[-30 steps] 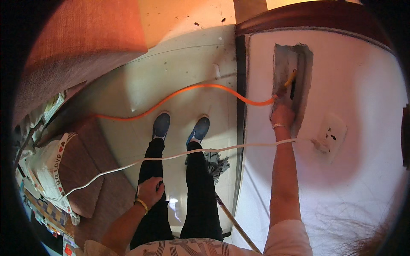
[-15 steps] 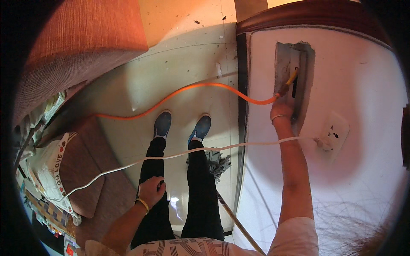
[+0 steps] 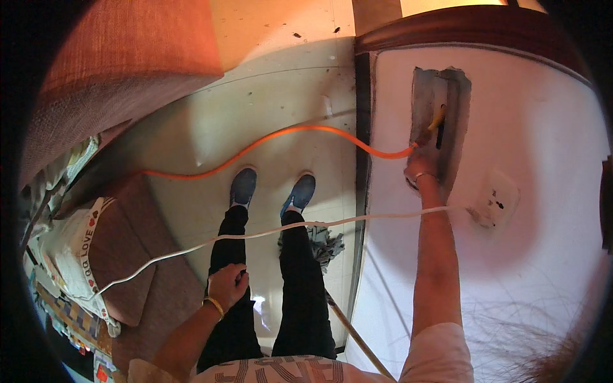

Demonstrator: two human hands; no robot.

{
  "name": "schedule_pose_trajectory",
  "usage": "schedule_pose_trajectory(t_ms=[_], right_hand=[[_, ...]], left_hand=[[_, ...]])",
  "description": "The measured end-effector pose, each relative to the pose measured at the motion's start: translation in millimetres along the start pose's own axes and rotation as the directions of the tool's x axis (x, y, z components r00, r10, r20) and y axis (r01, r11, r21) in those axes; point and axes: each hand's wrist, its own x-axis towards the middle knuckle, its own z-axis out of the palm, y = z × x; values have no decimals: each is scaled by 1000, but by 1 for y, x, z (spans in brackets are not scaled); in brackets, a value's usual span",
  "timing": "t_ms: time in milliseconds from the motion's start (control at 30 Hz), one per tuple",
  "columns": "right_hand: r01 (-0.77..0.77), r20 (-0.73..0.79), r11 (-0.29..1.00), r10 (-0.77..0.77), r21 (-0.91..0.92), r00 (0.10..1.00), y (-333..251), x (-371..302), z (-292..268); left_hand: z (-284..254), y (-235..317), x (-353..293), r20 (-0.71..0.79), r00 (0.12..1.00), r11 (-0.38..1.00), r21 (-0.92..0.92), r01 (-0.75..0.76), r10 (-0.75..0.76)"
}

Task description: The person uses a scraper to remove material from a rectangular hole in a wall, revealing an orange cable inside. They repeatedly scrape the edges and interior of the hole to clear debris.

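Observation:
My right hand (image 3: pixel 421 168) reaches to the lower part of a rough-edged recess (image 3: pixel 426 83) cut in the white wall. Its fingers, partly hidden, close at the end of an orange cable (image 3: pixel 306 127). Just above the hand, the cable meets a brownish wrapped piece (image 3: pixel 424 137). From there a yellow length (image 3: pixel 438 117) runs into a dark slot in the recess. My left hand (image 3: pixel 225 285) hangs over my left leg, a yellow band at its wrist. Its fingers are curled around a small dark spot I cannot identify.
A white cord (image 3: pixel 281 228) crosses in front of my legs to a plug at the wall socket (image 3: pixel 498 201). Near my right leg lies a grey mop head (image 3: pixel 325 246) with a wooden handle (image 3: pixel 357 335). Left are a reddish sofa (image 3: pixel 134 51) and a brown cushioned seat (image 3: pixel 143 255).
My right hand and forearm have shifted slightly, the wrist turning a little at the recess. The wrapped piece and yellow length look slightly lower. My left hand stays in place.

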Motion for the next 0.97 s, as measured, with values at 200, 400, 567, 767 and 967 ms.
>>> schedule_pose_trajectory(t_ms=[200,400,567,767,967], right_hand=[[49,-125,994,-62,-98,990,15,-18,4],[419,-635,872,-176,255,752,2,-76,44],[297,-331,684,-87,667,940,-12,-117,114],[-269,286,104,-209,957,935,-19,-191,94],[-351,146,-298,-542,887,828,-4,-229,32]], left_hand=[[2,4,5,-24,995,995,17,-99,99],[1,11,6,-40,997,998,26,-65,66],[3,9,5,-74,993,996,-17,-93,92],[7,-7,-4,-102,995,999,-31,-21,18],[-7,4,-17,-174,984,995,-83,-58,43]])
